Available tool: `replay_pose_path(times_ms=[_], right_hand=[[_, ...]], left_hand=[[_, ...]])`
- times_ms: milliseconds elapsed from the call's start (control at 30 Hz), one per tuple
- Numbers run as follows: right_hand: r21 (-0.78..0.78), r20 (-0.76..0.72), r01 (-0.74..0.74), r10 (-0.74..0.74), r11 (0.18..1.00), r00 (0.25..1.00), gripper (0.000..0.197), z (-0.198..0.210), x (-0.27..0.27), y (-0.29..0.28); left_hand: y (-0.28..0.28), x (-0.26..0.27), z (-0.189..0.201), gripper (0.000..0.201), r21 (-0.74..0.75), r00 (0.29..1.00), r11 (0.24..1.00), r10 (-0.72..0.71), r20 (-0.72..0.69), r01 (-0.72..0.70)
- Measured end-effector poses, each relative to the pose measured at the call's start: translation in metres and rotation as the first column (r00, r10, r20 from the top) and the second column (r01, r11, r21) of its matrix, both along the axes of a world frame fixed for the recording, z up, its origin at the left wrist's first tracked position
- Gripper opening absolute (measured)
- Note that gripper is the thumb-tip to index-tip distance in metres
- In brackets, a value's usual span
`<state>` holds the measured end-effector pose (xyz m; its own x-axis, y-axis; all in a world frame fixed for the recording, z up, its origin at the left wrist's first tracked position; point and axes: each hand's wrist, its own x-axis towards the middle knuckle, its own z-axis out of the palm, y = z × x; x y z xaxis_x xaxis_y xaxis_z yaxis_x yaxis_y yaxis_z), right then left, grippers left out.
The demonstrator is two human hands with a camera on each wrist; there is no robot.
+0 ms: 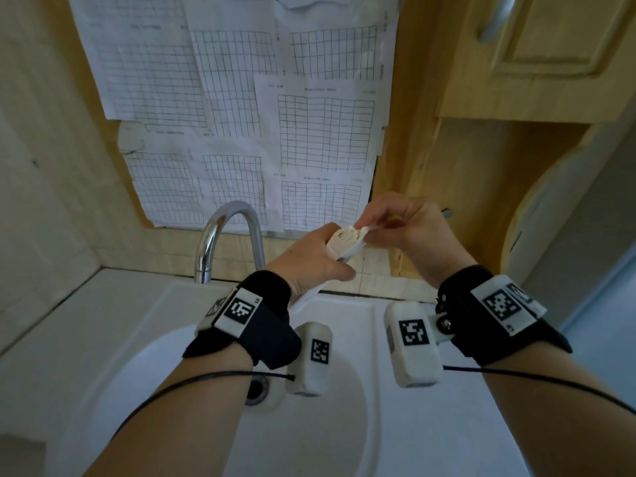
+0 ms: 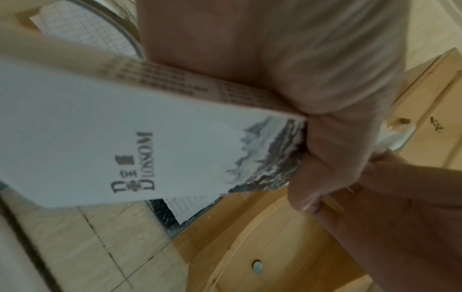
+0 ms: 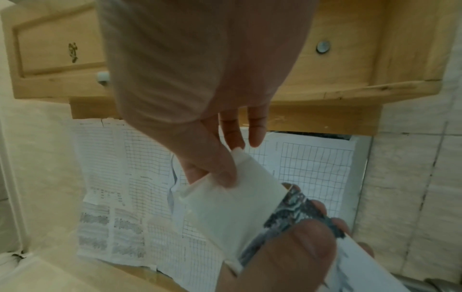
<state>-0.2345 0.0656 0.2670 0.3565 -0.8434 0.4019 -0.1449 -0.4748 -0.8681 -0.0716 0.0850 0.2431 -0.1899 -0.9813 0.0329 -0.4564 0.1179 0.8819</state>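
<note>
Step in hand looks like opening the carton end.

- Left hand (image 1: pixel 311 259): fingers wrapped round a long white cardboard carton with a grey mountain print at its top end (image 2: pixel 100 138). The carton is held tilted in the air, not resting on anything.
- Right hand (image 1: pixel 413 232): thumb and forefinger pinch the carton's white end flap (image 3: pixel 237 201). The other fingers are loose and fairly straight.
- The flap is lifted off the carton mouth and attached along one edge. I can't tell what's inside; the mouth is too small in the head view and hidden in both wrist views.
- The white ceramic sink basin (image 1: pixel 103 339) sits below both hands, with the chrome gooseneck tap (image 1: pixel 223 235) just left of the left hand.
- Grid-printed paper sheets (image 1: pixel 241 98) hang on the wall beyond the hands. A pale wooden cabinet (image 1: pixel 533 63) is above and right of the right hand.

How to do it cleanly, my read:
- Pull the flap back along its hinge line, away from the left hand. A sideways pull probably tears thin card.
- Grip with the left hand below the printed band, lightly, since squeezing near the mouth would jam the side flaps.
- Hold the open end level or up, or the contents could slide out into the basin.
- Fold the flap fully back before reaching in.
</note>
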Motion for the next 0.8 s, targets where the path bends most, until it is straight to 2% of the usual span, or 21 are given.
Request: replay_pose_path(times_ms=[100,267,400,433,533,633,700,767,800], right_hand=[[-0.028,-0.046,0.007,-0.008,1.000,0.999,0.024,-0.004,0.002,-0.001],[-0.054,-0.119,0.017,-0.023,0.998,0.993,0.023,-0.007,0.007,-0.001],[-0.055,-0.221,0.014,-0.025,0.998,0.975,0.035,-0.004,0.004,0.002],[-0.044,-0.238,0.014,-0.024,0.999,0.971,0.034,-0.004,0.005,0.003],[0.002,-0.263,0.074,-0.071,0.997,0.962,0.028,-0.007,0.006,0.000],[0.224,-0.076,0.026,-0.009,0.974,0.997,0.045,-0.014,0.000,-0.009],[0.378,0.044,-0.102,0.092,0.920,0.995,0.054,-0.018,-0.004,-0.012],[0.405,0.007,-0.153,0.164,0.901,0.986,0.054,-0.021,-0.001,-0.013],[0.385,-0.033,-0.145,0.171,0.911,0.985,0.052,-0.022,0.002,-0.013]], left_hand=[[-0.002,0.000,-0.006,0.033,-0.004,1.000,1.000,0.018,-0.007,-0.018],[-0.003,-0.003,-0.009,0.031,0.006,0.999,1.000,0.018,-0.035,-0.018],[-0.003,-0.002,-0.004,0.055,0.027,1.000,1.000,-0.010,-0.015,0.010],[-0.003,-0.001,-0.003,0.054,0.031,0.999,0.999,-0.035,-0.006,0.035],[-0.002,-0.002,-0.001,0.032,0.030,0.996,0.996,-0.082,-0.031,0.083],[-0.001,-0.001,-0.001,0.015,-0.046,0.987,0.999,-0.016,-0.160,0.009],[-0.003,0.000,-0.001,0.022,-0.053,0.932,0.997,0.037,-0.361,-0.060],[-0.007,-0.001,-0.001,0.024,-0.051,0.837,0.996,0.036,-0.546,-0.076],[-0.008,-0.004,0.001,0.026,-0.074,0.812,0.994,0.022,-0.584,-0.080]])
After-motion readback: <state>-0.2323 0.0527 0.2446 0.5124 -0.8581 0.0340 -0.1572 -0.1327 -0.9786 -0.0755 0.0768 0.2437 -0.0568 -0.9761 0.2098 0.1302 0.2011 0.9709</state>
